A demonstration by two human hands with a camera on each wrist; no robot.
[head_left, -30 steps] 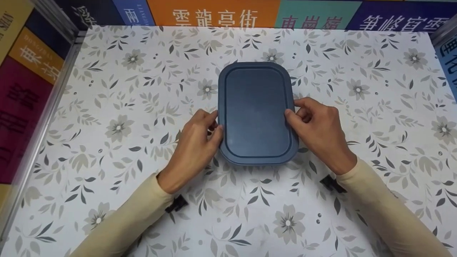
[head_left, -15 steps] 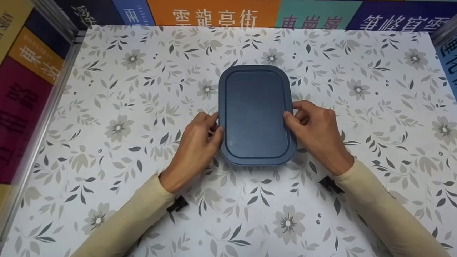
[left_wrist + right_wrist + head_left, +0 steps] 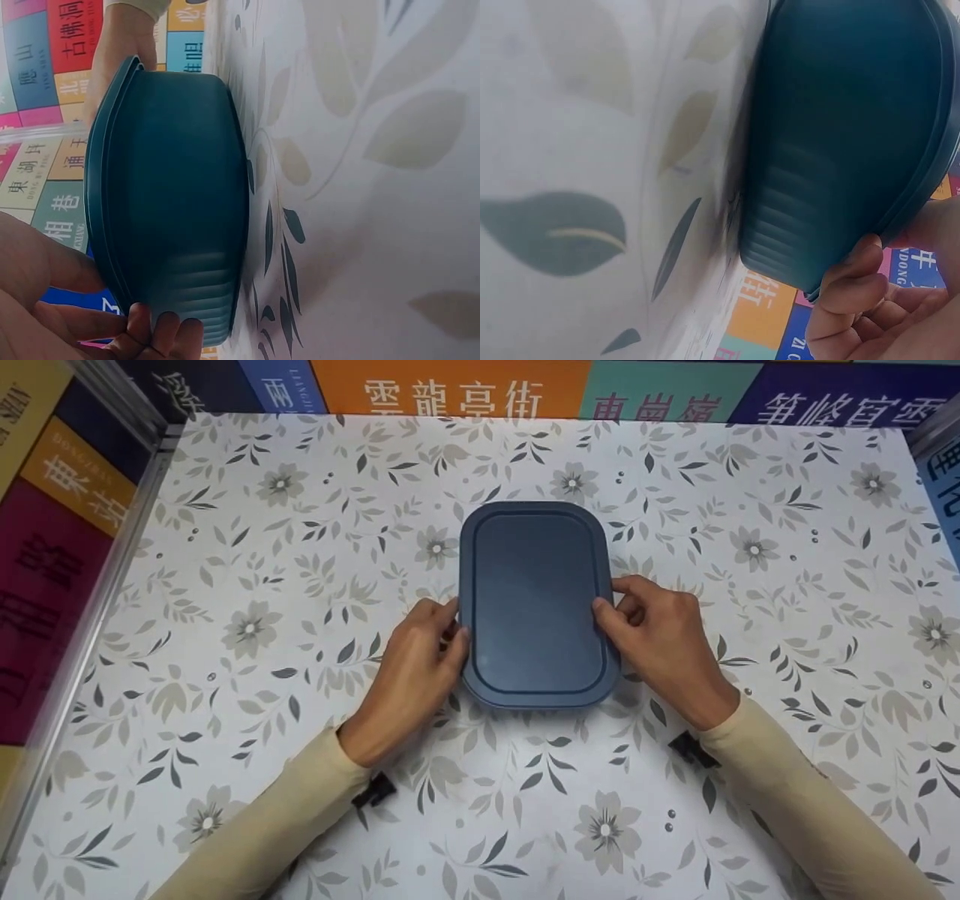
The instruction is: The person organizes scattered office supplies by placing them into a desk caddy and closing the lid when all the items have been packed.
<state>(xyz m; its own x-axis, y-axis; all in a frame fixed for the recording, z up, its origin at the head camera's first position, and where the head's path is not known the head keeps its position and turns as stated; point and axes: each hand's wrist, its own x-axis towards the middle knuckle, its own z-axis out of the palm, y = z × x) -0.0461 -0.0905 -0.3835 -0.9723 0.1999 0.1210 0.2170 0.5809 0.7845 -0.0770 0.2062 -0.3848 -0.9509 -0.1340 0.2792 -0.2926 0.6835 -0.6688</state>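
A dark blue lidded food container [image 3: 536, 604] stands lengthwise near the middle of the table, its flat lid facing up. At its left long side, my left hand [image 3: 411, 664] holds the rim, thumb by the lid's edge. The right hand [image 3: 667, 637] pinches the opposite rim, thumb on top of the lid's border and index finger along the side. From the left wrist camera, the container's smooth wall [image 3: 172, 165] shows ribs toward one end, and its base is right at the tablecloth. In the right wrist view, curled fingers [image 3: 847, 300] lie under the lid's overhang. The container's inside is hidden.
A white tablecloth [image 3: 300, 825] with grey flowers and leaves covers the table. Colourful panels [image 3: 450, 390] with large lettering stand along the far edge, and more panels [image 3: 52, 562] rise at the left behind a metal rail [image 3: 90, 637].
The container's far end has come slightly nearer and its outline looks a little smaller and straighter. My right hand has shifted slightly left and nearer with it; the left hand has barely moved.
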